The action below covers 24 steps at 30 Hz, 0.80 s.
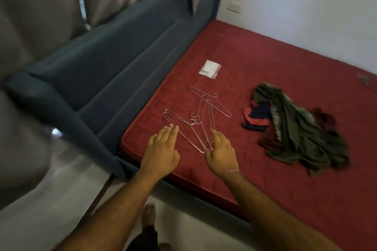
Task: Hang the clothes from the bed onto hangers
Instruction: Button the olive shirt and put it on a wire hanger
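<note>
Hangers point(201, 120) of thin wire lie loose near the bed's point(255, 51) left edge, and both hands are at them: the left hand point(161, 149) flat with straight fingers beside one, the right hand point(221, 153) pinching a wire end between thumb and fingers. Further right, well apart, the clothes point(295, 126) sit in a crumpled heap (mostly green). A white packet point(209, 69) lies beyond. Nothing looks hung yet; every garment remains.
</note>
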Each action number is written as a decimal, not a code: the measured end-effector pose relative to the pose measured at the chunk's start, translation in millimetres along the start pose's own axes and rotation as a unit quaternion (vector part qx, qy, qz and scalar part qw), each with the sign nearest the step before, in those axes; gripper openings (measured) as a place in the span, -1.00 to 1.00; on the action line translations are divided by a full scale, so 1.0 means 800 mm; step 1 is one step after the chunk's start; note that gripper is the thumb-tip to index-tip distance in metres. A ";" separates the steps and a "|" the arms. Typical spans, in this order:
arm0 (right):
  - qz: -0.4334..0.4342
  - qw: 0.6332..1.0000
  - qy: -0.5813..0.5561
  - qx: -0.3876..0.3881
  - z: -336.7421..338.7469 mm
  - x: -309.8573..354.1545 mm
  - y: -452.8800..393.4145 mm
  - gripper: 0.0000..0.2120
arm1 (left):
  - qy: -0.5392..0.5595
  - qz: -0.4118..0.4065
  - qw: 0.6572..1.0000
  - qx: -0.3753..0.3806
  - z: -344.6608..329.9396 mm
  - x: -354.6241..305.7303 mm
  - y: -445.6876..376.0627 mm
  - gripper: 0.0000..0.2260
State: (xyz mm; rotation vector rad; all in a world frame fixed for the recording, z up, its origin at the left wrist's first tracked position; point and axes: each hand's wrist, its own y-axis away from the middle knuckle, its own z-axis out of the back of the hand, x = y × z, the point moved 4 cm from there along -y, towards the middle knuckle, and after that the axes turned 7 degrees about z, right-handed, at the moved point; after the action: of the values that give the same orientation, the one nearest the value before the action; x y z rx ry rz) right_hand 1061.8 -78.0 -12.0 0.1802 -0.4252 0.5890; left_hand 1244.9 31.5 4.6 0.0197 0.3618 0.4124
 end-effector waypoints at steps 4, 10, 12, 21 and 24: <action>-0.092 0.996 0.005 -0.003 0.014 -0.078 -0.019 -0.30 | 0.017 -0.077 0.996 0.035 -0.037 -0.047 -0.076 -0.25; -0.188 0.981 0.053 0.018 0.041 -0.168 -0.055 -0.27 | 0.051 -0.157 0.982 0.086 -0.074 -0.105 -0.201 -0.23; -0.202 0.977 0.066 0.018 0.052 -0.192 -0.067 -0.29 | 0.049 -0.177 0.978 0.102 -0.084 -0.131 -0.230 -0.24; -0.295 0.955 0.041 -0.012 0.094 -0.363 -0.075 -0.32 | 0.011 -0.237 0.958 0.162 -0.153 -0.287 -0.306 -0.24; -0.332 0.943 0.011 -0.008 0.095 -0.458 -0.078 -0.34 | 0.009 -0.230 0.960 0.158 -0.190 -0.336 -0.321 -0.23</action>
State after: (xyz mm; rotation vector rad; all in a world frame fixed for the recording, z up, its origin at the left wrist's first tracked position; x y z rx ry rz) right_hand 797.7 -333.1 -106.7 0.2859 -0.3203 -0.0774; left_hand 1062.5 -318.7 -70.1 0.2390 0.4328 -0.1094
